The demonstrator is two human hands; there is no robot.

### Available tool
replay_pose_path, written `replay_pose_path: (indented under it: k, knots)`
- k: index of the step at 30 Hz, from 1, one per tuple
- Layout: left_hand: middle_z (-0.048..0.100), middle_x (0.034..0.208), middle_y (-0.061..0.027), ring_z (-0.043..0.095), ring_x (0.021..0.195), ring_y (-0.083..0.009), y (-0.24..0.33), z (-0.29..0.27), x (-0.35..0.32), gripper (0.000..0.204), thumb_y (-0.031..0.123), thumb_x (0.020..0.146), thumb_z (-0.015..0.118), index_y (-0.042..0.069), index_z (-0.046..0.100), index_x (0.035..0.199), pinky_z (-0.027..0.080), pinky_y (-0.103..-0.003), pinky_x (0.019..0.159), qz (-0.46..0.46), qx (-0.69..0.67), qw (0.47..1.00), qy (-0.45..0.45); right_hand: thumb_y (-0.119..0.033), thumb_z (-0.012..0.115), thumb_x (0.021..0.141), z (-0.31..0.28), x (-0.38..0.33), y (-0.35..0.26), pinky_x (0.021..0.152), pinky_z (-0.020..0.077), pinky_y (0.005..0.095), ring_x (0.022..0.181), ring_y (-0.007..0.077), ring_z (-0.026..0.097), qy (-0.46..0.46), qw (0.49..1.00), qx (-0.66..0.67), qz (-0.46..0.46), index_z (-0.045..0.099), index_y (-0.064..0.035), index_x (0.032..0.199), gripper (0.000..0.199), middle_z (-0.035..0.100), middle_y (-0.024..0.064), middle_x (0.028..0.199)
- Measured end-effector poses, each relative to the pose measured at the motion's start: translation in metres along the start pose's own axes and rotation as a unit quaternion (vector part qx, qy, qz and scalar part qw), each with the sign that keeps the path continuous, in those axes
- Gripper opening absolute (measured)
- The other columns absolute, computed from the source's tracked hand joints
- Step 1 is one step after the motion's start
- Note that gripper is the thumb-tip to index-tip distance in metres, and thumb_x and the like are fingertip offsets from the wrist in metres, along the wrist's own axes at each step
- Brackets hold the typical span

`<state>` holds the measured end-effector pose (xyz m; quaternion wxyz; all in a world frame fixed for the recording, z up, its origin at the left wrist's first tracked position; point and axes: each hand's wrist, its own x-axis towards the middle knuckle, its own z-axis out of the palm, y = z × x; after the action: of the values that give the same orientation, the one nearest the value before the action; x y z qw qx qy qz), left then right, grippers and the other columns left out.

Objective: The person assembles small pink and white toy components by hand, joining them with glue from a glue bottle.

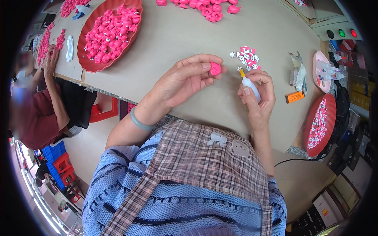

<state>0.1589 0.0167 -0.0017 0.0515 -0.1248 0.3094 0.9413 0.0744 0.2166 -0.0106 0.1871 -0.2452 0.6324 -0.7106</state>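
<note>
Between the thumb and fingers of my left hand (183, 80) is a small pink molded plastic piece (215, 69), held above the table. My right hand (258, 94) grips a white squeeze glue bottle (251, 87) with a yellow nozzle, its tip pointing up and away from me. That tip is close to a small white-and-pink piece at the near edge of a loose group of such pieces (248, 57). The two hands are apart, the left a little to the left of the nozzle.
A red scalloped bowl (81, 51) heaped with pink pieces stands at the far left. More pink pieces (212, 10) lie at the back. On the right are an orange box (294, 97), crumpled paper (298, 74) and a red dish (330, 118) of small pieces. Another person (37, 114) sits at left.
</note>
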Motion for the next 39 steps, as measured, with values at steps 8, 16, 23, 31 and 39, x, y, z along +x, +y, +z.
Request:
replay_pose_path:
  k: [8,16,23,31,39]
  knots:
    - [0.059,0.109,-0.0131,0.060,0.095,-0.0187,-0.003,0.004,-0.003,0.025,0.010,0.092,0.053,0.000,0.055,0.115,0.051,-0.025,0.080,-0.011,-0.022,0.998,-0.051,0.000,0.069,0.080,0.000,-0.003,-0.017,0.050,0.0454,0.0191,0.064,0.0109,0.058,0.052,0.997,0.062,-0.006,0.052,0.0002,0.109,0.034,0.059,0.0115,0.096]
    - [0.060,0.109,-0.0128,0.062,0.096,-0.0189,-0.007,0.002,-0.003,0.025,0.008,0.091,0.055,0.000,0.055,0.114,0.052,-0.027,0.085,0.002,-0.018,0.998,-0.063,-0.006,0.070,0.081,0.008,-0.002,-0.033,0.051,0.0461,0.0189,0.066,0.0119,0.061,0.098,0.992,0.018,-0.074,0.048,0.0013,0.117,0.043,0.064,0.0161,0.095]
    - [0.059,0.110,-0.0163,0.062,0.098,-0.0186,-0.008,0.003,-0.003,0.025,0.009,0.092,0.055,0.000,0.055,0.114,0.051,-0.028,0.089,0.002,-0.011,0.998,-0.065,-0.023,0.058,0.092,0.010,-0.004,-0.032,0.052,0.0469,0.0201,0.065,0.0137,0.061,0.083,0.982,-0.065,-0.159,0.047,0.0019,0.120,0.039,0.064,0.0168,0.095]
    - [0.059,0.111,-0.0172,0.061,0.099,-0.0186,-0.008,0.002,-0.003,0.024,0.010,0.092,0.055,0.000,0.055,0.114,0.051,-0.029,0.090,-0.003,-0.011,0.997,-0.070,-0.023,0.059,0.092,0.011,-0.004,-0.031,0.051,0.0468,0.0205,0.063,0.0133,0.061,0.076,0.976,-0.106,-0.176,0.048,0.0019,0.119,0.039,0.066,0.0164,0.091]
    - [0.059,0.110,-0.0165,0.060,0.101,-0.0194,-0.010,-0.002,-0.003,0.025,0.011,0.091,0.056,0.001,0.055,0.114,0.050,-0.030,0.092,-0.009,-0.001,0.998,-0.059,-0.024,0.060,0.091,0.011,-0.003,-0.028,0.051,0.0465,0.0201,0.061,0.0126,0.061,0.078,0.973,-0.125,-0.177,0.049,0.0019,0.118,0.038,0.067,0.0161,0.090]
